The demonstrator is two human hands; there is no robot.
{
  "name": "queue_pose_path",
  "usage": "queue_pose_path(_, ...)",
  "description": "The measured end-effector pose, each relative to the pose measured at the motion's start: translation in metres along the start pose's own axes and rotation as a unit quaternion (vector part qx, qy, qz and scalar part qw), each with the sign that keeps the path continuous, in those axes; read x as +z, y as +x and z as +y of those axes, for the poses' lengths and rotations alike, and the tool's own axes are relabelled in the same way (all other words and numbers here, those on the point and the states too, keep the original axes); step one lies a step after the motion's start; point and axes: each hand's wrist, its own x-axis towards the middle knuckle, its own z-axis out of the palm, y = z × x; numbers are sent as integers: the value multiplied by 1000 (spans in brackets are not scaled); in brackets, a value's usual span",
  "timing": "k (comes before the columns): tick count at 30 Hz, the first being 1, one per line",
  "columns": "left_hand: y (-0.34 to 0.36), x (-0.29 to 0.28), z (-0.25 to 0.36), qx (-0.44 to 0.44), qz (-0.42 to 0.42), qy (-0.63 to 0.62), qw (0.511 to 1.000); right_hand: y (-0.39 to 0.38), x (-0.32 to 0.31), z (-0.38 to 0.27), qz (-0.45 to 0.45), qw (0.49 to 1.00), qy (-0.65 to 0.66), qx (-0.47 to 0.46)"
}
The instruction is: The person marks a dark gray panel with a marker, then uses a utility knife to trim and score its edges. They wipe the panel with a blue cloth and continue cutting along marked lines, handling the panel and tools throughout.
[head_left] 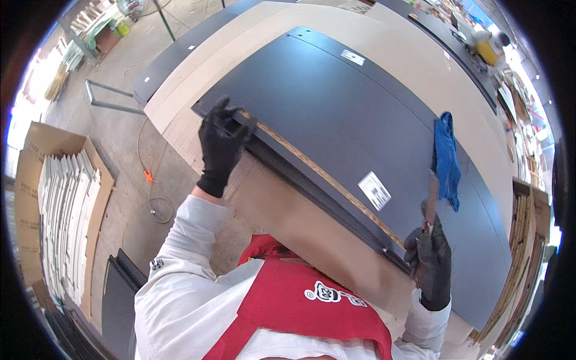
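A large dark grey panel (pixel 336 120) with a raw brown chipboard edge lies on top of other dark boards (pixel 300 183) in front of me. My left hand (pixel 222 144), in a black glove, grips that panel at its near left edge, with the fingers bent over it. At the panel's near right end, my right hand (pixel 429 255), also black-gloved, is closed round a narrow flat brownish tool (pixel 432 195) that looks like a file and points away from me. Just beyond the tool, a crumpled blue cloth (pixel 446 159) rests on the panel.
Cardboard sheeting (pixel 180 129) lies under the boards. On the left, an open carton (pixel 96 174) holds several white strips, and a hose with an orange fitting (pixel 149 175) runs over the floor. Another dark board (pixel 174 66) sits at the far left; stacked sheets (pixel 519 252) stand at right.
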Motion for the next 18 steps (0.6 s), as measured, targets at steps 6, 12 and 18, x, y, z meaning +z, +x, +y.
queue_pose_path(6, -20, -2, -33, 140, 105, 174, 969, 105, 89, -39, -145, 846, -385, -338)
queue_pose_path(12, -18, 6, -33, 93, 98, 79, 988, 191, 163, -48, -223, 727, -469, -449)
queue_pose_path(18, -18, 6, -39, 85, 129, 12, 988, 211, 185, -59, -289, 720, -481, -408)
